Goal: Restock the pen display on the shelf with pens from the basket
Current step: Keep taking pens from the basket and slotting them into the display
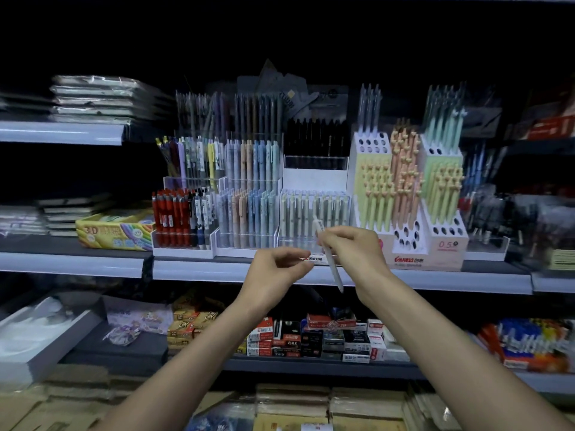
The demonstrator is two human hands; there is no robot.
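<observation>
My right hand (351, 253) pinches a pale cream pen (334, 270) that slants down to the right, its top end near the front of the display. Just behind it stands the clear pen display tray (314, 241) on the middle shelf, filled with a row of matching pale grey-cream pens (311, 213). My left hand (277, 272) hovers a little left of the pen with its fingers loosely curled and thumb near the fingertips; nothing shows in it. The basket is out of view.
Red, pastel and black pen racks (249, 213) stand left and behind. A white stepped holder (410, 241) with yellow, peach and green pens is at the right. The shelf edge (193, 270) runs below my hands. Small boxes (311, 340) fill the lower shelf.
</observation>
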